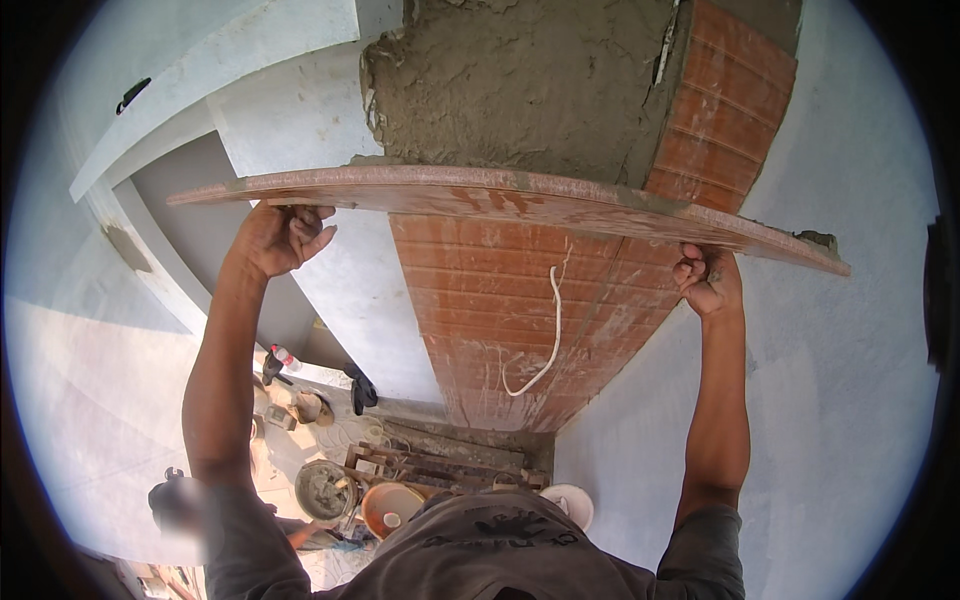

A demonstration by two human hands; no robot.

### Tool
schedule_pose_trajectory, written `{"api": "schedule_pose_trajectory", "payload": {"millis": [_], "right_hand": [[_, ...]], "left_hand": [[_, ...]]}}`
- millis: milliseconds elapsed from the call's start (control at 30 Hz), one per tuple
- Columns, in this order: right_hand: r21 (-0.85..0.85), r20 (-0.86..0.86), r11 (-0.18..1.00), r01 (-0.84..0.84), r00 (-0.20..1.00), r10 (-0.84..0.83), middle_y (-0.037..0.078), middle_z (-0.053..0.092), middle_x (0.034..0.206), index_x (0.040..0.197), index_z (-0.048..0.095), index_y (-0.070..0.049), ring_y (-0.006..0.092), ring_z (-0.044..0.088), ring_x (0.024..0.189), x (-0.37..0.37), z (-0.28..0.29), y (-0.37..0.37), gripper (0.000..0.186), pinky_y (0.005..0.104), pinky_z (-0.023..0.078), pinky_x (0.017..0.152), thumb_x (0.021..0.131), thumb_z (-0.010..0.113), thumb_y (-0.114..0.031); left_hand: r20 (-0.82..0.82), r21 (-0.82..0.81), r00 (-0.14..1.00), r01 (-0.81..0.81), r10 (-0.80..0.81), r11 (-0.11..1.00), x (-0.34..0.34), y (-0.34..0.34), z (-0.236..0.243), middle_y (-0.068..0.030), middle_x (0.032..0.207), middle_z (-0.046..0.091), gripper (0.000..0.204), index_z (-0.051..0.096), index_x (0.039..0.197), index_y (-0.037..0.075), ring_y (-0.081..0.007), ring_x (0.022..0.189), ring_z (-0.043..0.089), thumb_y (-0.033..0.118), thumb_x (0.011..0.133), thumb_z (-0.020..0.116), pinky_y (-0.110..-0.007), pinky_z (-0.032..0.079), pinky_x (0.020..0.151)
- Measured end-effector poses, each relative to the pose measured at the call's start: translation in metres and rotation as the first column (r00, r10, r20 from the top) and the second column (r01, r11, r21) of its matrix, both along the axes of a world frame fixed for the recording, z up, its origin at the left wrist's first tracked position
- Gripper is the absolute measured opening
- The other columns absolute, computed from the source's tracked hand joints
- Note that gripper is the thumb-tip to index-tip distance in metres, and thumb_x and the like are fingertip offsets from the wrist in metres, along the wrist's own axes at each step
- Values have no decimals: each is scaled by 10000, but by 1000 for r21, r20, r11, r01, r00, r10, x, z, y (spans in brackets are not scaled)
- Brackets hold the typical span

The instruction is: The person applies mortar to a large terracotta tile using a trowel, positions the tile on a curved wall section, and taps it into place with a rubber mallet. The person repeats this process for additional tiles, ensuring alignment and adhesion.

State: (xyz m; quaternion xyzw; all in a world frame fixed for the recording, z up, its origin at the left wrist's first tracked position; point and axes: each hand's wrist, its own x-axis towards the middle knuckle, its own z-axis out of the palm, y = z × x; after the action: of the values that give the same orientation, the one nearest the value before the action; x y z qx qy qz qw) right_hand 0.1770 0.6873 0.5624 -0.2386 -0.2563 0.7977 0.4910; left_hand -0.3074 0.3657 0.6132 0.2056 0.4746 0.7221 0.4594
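Long reddish-brown tile panel (490, 198) was held up by the curled left hand (285, 240) and right hand (710, 281); orange ribbed wall tiling (470, 320) appeared laid below, rough grey mortar (520, 90) uncovered above

I have a long, thin reddish tile slab (480, 198) raised before me, seen almost edge-on. It spans my view from between 9 and 10 o'clock, through 12, to just short of 3 o'clock, its right end dipping lower; the lens makes it look bowed. I see a rough, pinkish edge uppermost and a smooth brownish-red face below, streaked darker near the middle. Grey mortar clings near the right end. My left hand (285, 238) supports it from 7 o'clock, my right (708, 278) from 5.
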Motion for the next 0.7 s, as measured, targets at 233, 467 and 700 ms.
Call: {"api": "schedule_pose_trajectory", "payload": {"millis": [233,467,700], "right_hand": [[-8,29,1000,-13,1000,13,71,596,709,1001,589,-88,119,491,533,-6,4,4,301,306,462,500,1021,550,-386],[-23,21,1000,19,1000,-18,72,599,724,973,593,-65,123,483,525,-13,7,5,333,308,464,518,1013,569,-395],[33,30,999,33,999,-34,33,623,829,1011,626,-81,117,522,622,-8,7,17,277,284,462,513,1005,584,-355]], "left_hand": [[30,3,999,22,-22,1000,-14,-2,1,-23,706,618,336,632,983,-45,-23,491,544,289,986,598,-385,643,785],[-2,-1,1000,27,-27,1000,-17,0,2,-69,793,666,356,624,995,-44,-17,481,541,304,1007,552,-381,637,812],[-13,-31,1000,19,-20,999,-7,5,18,-61,773,645,312,588,1012,-62,-18,483,546,239,1027,506,-361,646,779]]}}
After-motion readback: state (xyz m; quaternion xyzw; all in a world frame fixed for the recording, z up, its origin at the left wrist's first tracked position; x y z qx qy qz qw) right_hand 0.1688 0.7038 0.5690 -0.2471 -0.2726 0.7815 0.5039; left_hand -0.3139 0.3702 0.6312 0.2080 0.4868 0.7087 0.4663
